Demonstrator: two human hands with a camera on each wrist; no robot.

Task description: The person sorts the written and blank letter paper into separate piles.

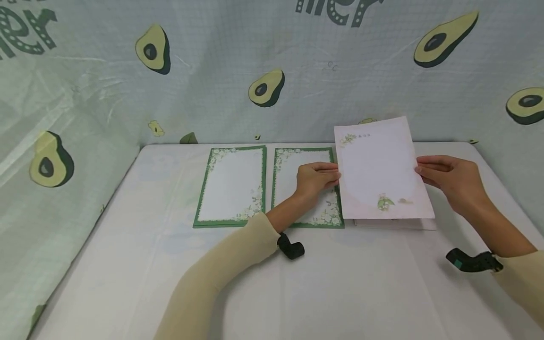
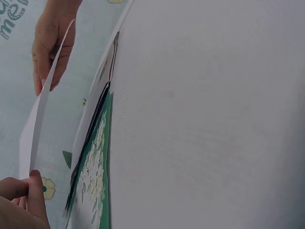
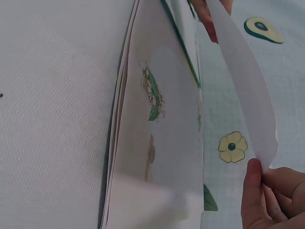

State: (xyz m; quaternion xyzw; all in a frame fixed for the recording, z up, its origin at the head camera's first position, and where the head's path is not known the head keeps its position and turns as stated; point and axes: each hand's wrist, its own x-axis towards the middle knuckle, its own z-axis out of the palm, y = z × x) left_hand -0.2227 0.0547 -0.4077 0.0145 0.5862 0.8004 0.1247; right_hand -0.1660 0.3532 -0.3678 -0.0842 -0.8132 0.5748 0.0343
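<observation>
Both hands hold up a pale pink sheet of stationery paper (image 1: 380,170) with a small flower print at its lower edge. The left hand (image 1: 316,179) pinches its left edge between thumb and fingers. At the opposite edge, the right hand (image 1: 452,182) does the same. Beneath the raised sheet lies a stack of similar pink paper (image 3: 157,143), mostly hidden in the head view. Two green-bordered floral paper stacks lie to the left: one at the far left (image 1: 231,186), the other in the middle (image 1: 286,177), partly covered by the left forearm.
A white cloth covers the table (image 1: 340,283). Behind it hangs a pale curtain (image 1: 204,94) printed with avocados. Dark wrist cameras stick out from the left sleeve (image 1: 291,248) and the right sleeve (image 1: 473,261).
</observation>
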